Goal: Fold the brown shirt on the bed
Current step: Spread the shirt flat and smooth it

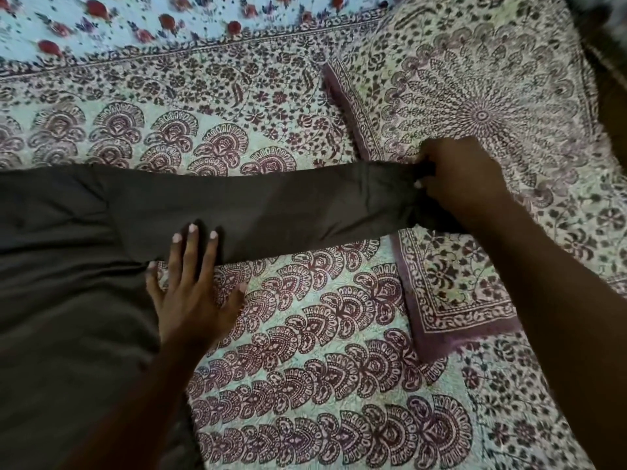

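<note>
The brown shirt [68, 283] lies spread over the left half of the bed, its body running off the left and bottom edges of the head view. One long sleeve [271, 205] stretches out flat to the right. My right hand [458, 178] is shut on the cuff end of that sleeve, pinching it over the pillow's edge. My left hand [193, 286] rests flat with fingers spread at the sleeve's lower edge near the armpit, fingertips on the brown cloth and palm on the bedsheet.
The bed is covered with a patterned maroon-and-pale-green sheet [322, 368]. A matching pillow [475, 96] lies at the right, under the sleeve's end. A light blue cloth with red flowers [169, 22] runs along the far edge.
</note>
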Demonstrator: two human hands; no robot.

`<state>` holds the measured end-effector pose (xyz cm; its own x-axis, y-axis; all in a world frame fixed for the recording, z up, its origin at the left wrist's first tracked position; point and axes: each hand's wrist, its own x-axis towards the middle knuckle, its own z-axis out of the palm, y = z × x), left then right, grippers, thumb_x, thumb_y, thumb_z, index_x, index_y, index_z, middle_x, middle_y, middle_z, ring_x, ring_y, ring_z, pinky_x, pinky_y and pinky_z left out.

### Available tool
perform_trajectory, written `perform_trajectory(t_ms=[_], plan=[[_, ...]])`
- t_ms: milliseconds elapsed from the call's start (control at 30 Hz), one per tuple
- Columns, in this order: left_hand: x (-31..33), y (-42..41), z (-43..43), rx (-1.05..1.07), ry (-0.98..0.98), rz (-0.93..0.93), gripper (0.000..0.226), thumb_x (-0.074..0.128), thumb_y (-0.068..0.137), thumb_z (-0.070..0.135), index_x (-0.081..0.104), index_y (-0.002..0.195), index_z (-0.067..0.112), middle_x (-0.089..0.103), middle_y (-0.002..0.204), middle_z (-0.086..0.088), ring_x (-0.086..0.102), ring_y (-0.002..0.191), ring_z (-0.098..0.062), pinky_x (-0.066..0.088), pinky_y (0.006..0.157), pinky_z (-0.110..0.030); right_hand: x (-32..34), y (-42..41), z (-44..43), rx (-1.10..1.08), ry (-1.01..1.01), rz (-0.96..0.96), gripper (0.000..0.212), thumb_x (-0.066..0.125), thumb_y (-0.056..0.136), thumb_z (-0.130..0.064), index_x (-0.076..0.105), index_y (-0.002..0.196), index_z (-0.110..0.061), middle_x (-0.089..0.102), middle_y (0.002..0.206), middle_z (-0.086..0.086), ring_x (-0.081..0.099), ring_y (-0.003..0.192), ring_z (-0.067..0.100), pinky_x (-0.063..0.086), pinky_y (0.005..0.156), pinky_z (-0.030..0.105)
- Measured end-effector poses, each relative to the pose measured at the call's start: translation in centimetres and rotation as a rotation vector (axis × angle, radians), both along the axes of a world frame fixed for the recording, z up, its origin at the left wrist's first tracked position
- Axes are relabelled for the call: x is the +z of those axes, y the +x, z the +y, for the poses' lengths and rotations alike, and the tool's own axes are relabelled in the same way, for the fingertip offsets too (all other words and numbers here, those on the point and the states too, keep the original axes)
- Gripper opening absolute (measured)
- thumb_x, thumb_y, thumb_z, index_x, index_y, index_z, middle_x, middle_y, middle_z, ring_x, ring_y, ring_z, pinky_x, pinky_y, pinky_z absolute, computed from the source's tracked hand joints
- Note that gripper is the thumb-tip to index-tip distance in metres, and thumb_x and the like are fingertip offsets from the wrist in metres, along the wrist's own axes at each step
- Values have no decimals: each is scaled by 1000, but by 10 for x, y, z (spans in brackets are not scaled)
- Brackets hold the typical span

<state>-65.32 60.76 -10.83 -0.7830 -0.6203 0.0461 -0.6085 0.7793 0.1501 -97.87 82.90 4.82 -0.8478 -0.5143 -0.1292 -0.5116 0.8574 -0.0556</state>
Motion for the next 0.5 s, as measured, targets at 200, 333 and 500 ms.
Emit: perform_trajectory(t_ms=[200, 333, 500], plan=[[-2, -2, -2, -37, 3, -40, 85, 32, 91, 71, 10, 164, 34, 4, 173, 4, 2, 160, -20, 4, 123, -60, -32, 57, -20, 231, 58, 339, 56, 81, 66, -6, 63, 119, -3, 55, 132, 26, 50, 125, 46, 40, 101, 64], [-3, -1, -2, -47, 12, -38, 84, 31, 91, 70, 9, 164, 35, 3, 173, 4, 0, 160, -20, 5, 123, -61, -82, 91, -39, 525, 55, 106, 43, 62, 92, -38, 61, 129, -16, 56, 134, 16, 53, 124, 36, 42, 97, 51], [-5, -1, -4, -53, -3, -39, 86, 31, 91, 70, 9, 164, 32, -3, 173, 4, -3, 160, -22, 10, 123, -62, -107, 70, -43, 165, 181, -7, 61, 38, 101, -58, 50, 145, -17, 42, 153, 23, 37, 141, 39, 29, 112, 51]])
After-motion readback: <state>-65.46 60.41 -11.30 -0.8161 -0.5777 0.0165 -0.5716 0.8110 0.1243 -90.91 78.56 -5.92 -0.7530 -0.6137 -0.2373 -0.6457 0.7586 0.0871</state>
